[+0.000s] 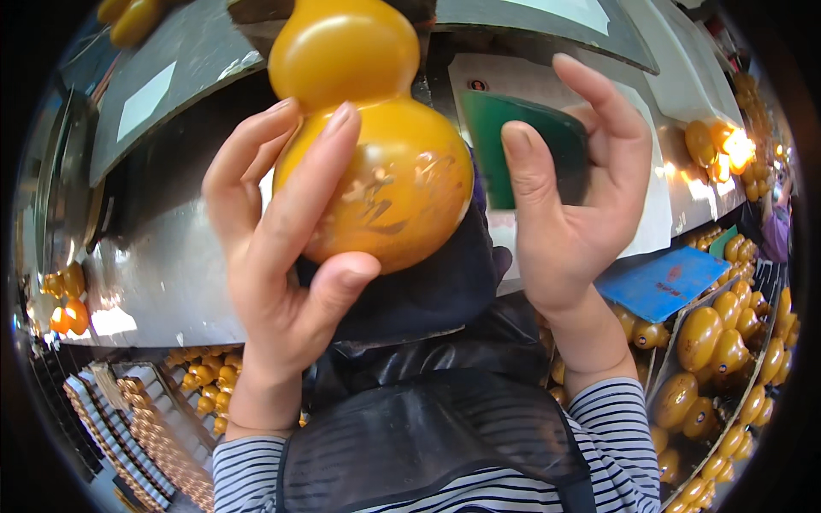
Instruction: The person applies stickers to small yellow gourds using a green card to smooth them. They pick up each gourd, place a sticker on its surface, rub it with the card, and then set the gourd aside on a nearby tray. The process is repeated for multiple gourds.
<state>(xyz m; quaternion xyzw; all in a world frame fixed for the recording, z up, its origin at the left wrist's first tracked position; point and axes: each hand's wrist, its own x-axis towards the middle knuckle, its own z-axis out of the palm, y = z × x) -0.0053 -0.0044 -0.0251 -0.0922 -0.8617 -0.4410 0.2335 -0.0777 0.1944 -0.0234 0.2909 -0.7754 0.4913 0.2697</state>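
A large glossy yellow-brown gourd (pixel 402 205) with a narrow waist hangs tilted in front of me, its small lobe pointing away. My left hand (pixel 278 231) is closed round its left side, fingers across the lower lobe and thumb near its bottom. A faint decorated patch shows on that lobe. To the right, my right hand (pixel 581 205) pinches a flat dark-green piece with a straight slanted edge, like a scraper (pixel 492 141), between thumb and fingers, index finger raised. The green piece is apart from the gourd. Below the gourd lies a dark cushion or folded cloth (pixel 393 312).
A grey metal worktable (pixel 180 291) spans the front, with white paper sheets (pixel 654 205) on it. At the right, a blue card (pixel 663 282) rests by boxes of many gourds (pixel 701 338). More small gourds (pixel 209 385) and beaded strands (pixel 162 427) lie lower left.
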